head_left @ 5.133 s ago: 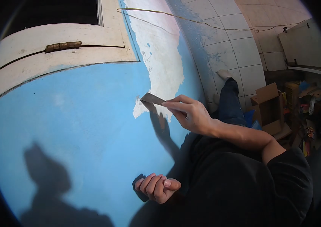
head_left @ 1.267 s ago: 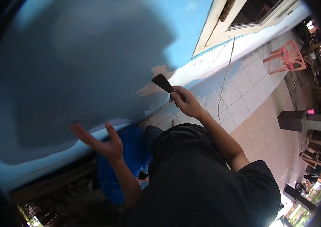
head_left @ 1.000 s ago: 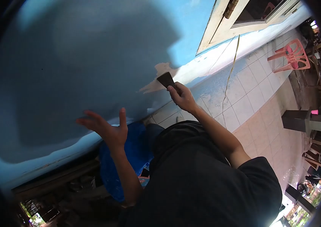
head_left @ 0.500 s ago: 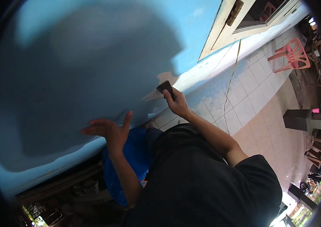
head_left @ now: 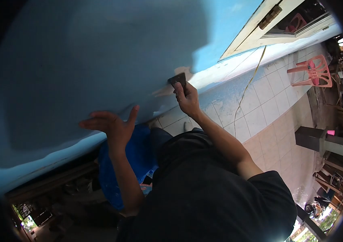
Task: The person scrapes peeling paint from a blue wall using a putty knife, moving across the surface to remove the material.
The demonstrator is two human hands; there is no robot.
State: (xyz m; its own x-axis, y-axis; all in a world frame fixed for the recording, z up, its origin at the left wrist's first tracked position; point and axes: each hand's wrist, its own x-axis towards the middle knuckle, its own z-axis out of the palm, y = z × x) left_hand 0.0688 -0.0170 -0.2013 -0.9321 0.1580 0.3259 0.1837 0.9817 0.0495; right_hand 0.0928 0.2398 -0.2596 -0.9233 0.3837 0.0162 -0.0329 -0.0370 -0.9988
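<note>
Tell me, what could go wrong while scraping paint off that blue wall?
1. The scraper in the right hand could slip off the bare patch and gouge the wall.
2. The left hand is open close to the wall, lower down; a skidding blade might nick it.
3. The yellow cord hangs near the right arm and might get snagged.

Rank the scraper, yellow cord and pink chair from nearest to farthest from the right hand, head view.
1. scraper, gripped in the right hand itself.
2. yellow cord, across the tiles to the right.
3. pink chair, far right.
</note>
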